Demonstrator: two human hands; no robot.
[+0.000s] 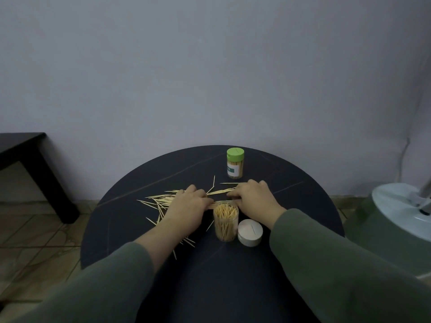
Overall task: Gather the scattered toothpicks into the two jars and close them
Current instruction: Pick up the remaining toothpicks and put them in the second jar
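A clear open jar [225, 226], nearly full of toothpicks, stands on the round black table [303, 197]. Its white lid [250, 232] lies flat just to its right. A second jar [235, 163] with a green cap on stands at the table's far side. Loose toothpicks [158, 199] lie scattered left of the open jar. My left hand [186, 207] and my right hand [253, 198] rest palm down just behind the open jar. Between them they pinch a small bundle of toothpicks [220, 202] lying flat on the table.
A dark side table [35, 164] stands on the tiled floor at the left. A white and green appliance base [396, 213] sits close to the table's right edge. A plain wall is right behind the table.
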